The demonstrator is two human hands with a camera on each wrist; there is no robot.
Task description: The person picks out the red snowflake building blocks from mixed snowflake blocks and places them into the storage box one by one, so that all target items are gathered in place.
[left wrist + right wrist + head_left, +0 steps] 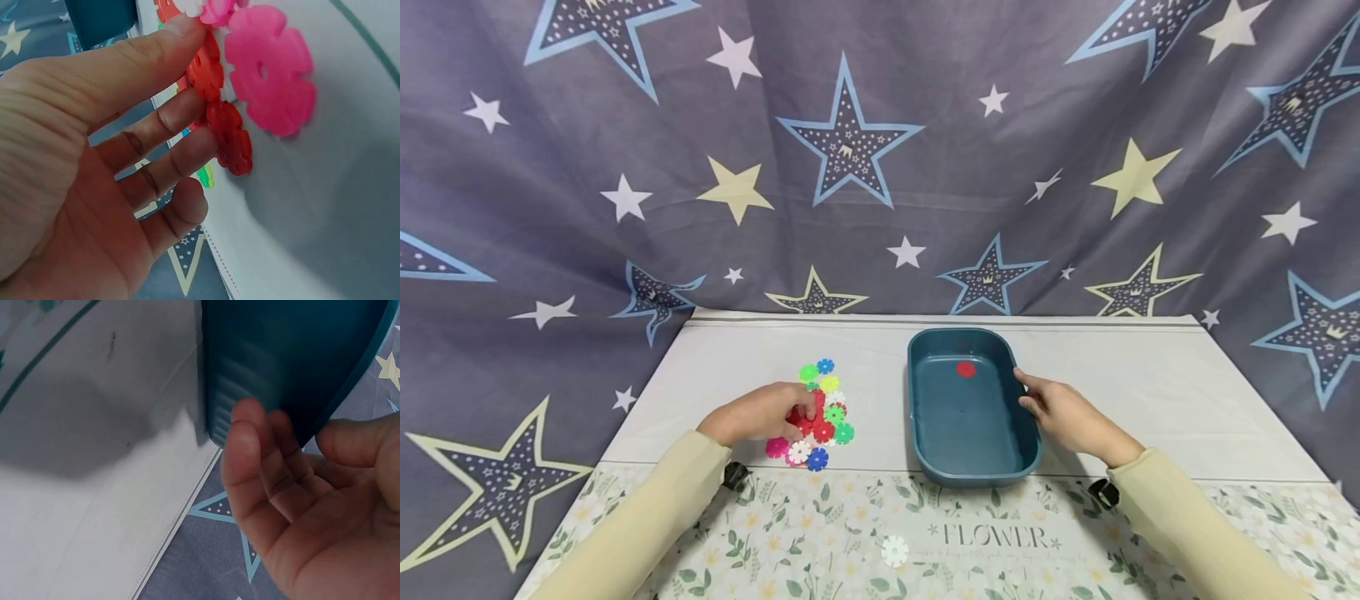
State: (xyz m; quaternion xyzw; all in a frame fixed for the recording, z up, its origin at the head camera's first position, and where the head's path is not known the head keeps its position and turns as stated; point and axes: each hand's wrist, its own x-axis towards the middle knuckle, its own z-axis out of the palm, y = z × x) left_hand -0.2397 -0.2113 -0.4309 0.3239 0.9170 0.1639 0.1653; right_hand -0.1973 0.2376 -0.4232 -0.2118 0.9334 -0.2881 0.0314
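In the head view, my left hand (775,410) reaches down over a pile of small plastic flower-shaped discs, mostly red, green, white, pink and blue. Its fingertips touch red flower discs (231,137) in the left wrist view, with a pink flower disc (269,69) lying beside them. The index finger is mostly hidden there. To the right, a dark teal basin (925,450) stands with one red flower disc (966,368) inside. My right hand (1067,417) holds the basin's right side, thumb at the rim and fingers curled against the outer wall.
The white table (1187,417) has a floral-patterned front part reading FLOWER. A pale flower disc (894,551) lies alone near the front. Behind the table hangs a grey star-printed curtain (880,233).
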